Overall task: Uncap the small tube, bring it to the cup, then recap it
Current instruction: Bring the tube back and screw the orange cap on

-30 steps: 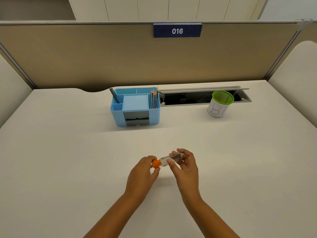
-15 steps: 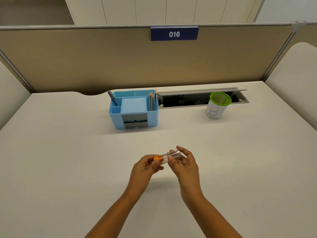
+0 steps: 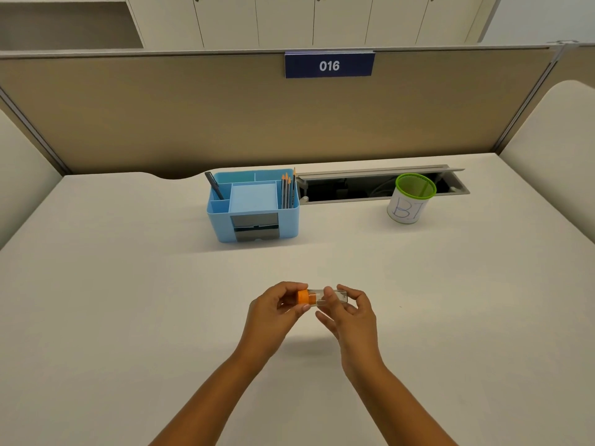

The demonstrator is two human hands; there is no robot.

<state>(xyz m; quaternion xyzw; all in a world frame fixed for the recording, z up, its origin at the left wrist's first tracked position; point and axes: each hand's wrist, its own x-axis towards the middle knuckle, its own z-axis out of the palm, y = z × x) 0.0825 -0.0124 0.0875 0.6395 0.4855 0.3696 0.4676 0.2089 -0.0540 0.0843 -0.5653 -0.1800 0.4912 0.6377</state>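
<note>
1. Desk (image 3: 128, 300): pale, matte, wide. A tan partition (image 3: 193, 117) backs it, with white cabinets (image 3: 289, 20) beyond. A cable tray (image 3: 370, 188) lies open in the desk, far beyond the grips.
2. Writing: a blue sign (image 3: 329, 65) on the partition reads "016". The cup (image 3: 410, 199), green-rimmed mesh with a white wrap, bears "BI" in blue pen.
3. Tube (image 3: 325, 297): clear, lying level between both grips, above the desk and off it. Its orange cap (image 3: 304, 297) points left and sits on the tube end.
4. Left hand (image 3: 273, 312): grip closed on the cap, thumb below, fingers over the top.
5. Right hand (image 3: 349, 313): grip closed on the tube body, fingertips pinching it just right of the cap.
6. The cup stands well beyond the right grip and off to its right. A blue organiser (image 3: 254, 206) stands beyond the left grip and holds pencils (image 3: 287, 191) and a dark pen (image 3: 215, 186).
7. Against half a second ago: the tube was tilted up to the right and now lies nearly level. More of the cap shows. The hands sit at much the same spot on the desk, and the cup and organiser have not moved.
</note>
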